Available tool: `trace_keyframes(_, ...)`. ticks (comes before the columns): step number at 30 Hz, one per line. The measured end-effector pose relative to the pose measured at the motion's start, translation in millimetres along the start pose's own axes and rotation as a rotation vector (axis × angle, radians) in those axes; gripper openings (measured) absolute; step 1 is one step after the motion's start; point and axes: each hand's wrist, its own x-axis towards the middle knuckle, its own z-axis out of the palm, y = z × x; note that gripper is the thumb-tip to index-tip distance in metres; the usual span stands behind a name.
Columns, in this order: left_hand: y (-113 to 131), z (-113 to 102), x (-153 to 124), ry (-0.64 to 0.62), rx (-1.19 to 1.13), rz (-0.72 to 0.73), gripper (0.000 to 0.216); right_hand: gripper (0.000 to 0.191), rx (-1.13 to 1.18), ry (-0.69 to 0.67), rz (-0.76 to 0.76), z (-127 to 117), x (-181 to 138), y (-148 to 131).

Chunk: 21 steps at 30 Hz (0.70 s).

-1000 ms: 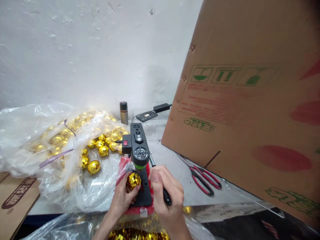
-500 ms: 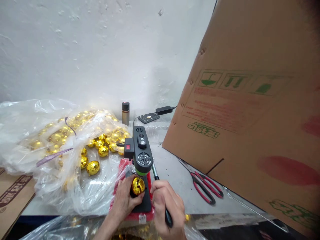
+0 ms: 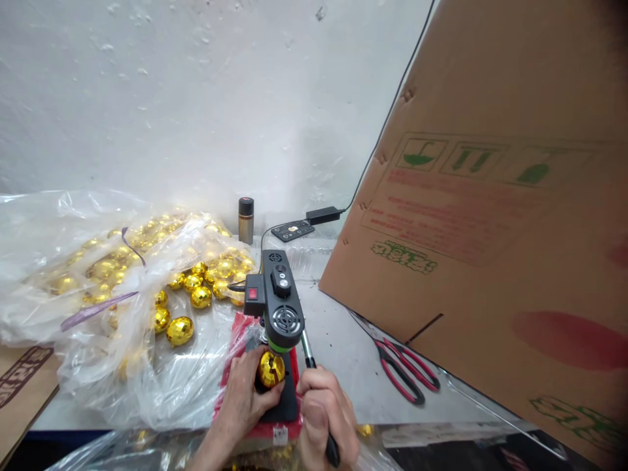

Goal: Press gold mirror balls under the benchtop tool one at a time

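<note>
A small black bench drill press (image 3: 279, 299) stands on a black base over a red mat (image 3: 275, 425). My left hand (image 3: 244, 399) is closed around a gold faceted ball (image 3: 271, 369), holding it on the base right under the drill head. My right hand (image 3: 324, 418) grips the black-tipped metal lever (image 3: 310, 356) on the machine's right side.
Clear plastic bags full of gold faceted balls (image 3: 122, 275) cover the left of the table. Red-handled scissors (image 3: 405, 373) lie to the right. A large tilted cardboard box (image 3: 490, 196) fills the right side. A small dark bottle (image 3: 246, 220) and a power adapter (image 3: 322, 214) sit by the wall.
My right hand has drawn the lever down and toward me. The gold ball in my left hand has shifted slightly right, directly under the drill head. The view has tilted up a little.
</note>
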Motion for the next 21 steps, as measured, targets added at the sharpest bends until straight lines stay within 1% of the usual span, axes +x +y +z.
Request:
trace_keyframes(3, 2.4, -2.5, 0.3, -0.019, -0.004, -0.021, 0.039, 0.025, -0.022, -0.001, -0.041, 2.2, 0.3, -0.5)
trace_keyframes(8, 1.9, -2.5, 0.1, -0.015, -0.016, -0.029, 0.039, 0.027, -0.034, 0.066, -0.035, 6.1, 1.0, -3.0)
trace_keyframes(16, 7.0, -4.0, -0.6, -0.021, 0.007, -0.047, 0.037, 0.031, -0.041, 0.054, -0.037, 5.6, 0.0, -2.9)
trace_keyframes(21, 8.2, -4.7, 0.4, -0.015, 0.023, -0.055, 0.04, 0.032, -0.01, 0.118, -0.052, 11.2, -1.5, -0.4)
